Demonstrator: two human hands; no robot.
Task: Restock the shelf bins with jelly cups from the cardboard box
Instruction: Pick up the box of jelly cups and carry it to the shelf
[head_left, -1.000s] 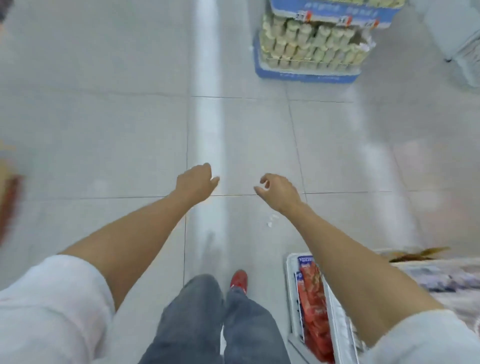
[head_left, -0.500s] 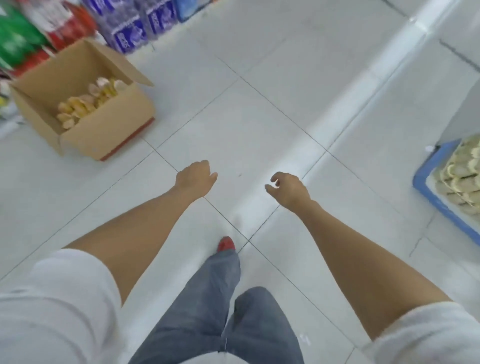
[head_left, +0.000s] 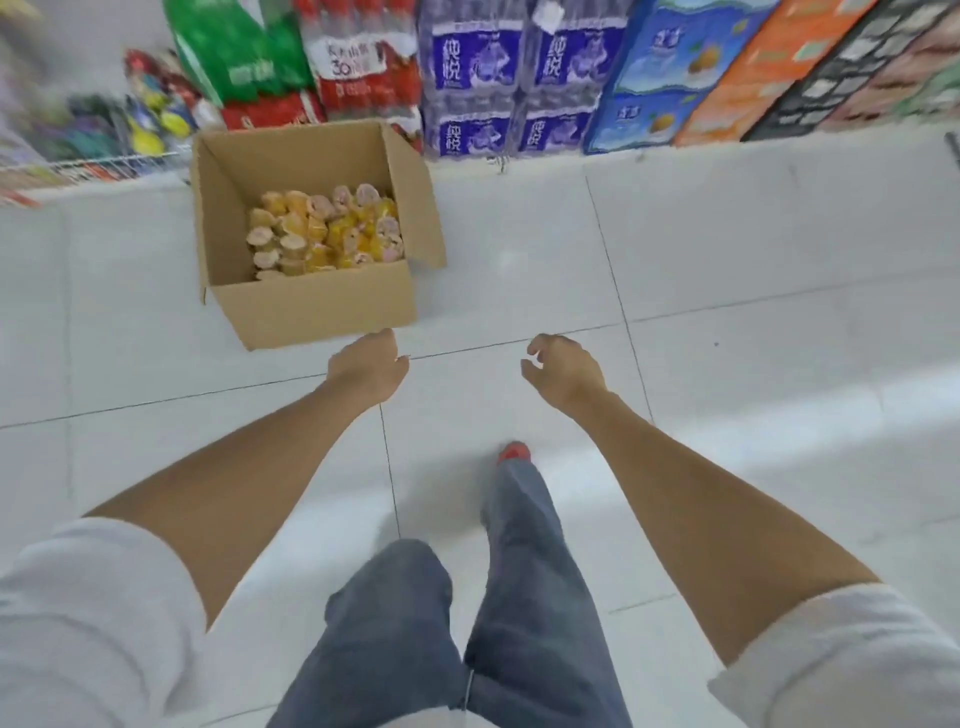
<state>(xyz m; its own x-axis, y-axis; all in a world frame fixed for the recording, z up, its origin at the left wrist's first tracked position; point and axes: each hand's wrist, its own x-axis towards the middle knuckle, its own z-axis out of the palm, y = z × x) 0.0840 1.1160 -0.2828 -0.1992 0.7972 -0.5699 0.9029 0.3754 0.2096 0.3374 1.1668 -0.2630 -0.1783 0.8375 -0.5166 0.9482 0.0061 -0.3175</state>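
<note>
Cardboard box (head_left: 311, 306) of jelly cups (head_left: 324, 234) just beyond left hand (head_left: 366, 370), loosely curled, empty

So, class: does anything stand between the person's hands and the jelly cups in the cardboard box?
Nothing visible does. The cardboard box is open, its jelly cups uncovered. Only its near wall, easily reached over, lies between the cups and the empty left hand and right hand.

Open cardboard box (head_left: 311, 301) on floor, yellow and pink jelly cups (head_left: 327, 231) inside
</note>
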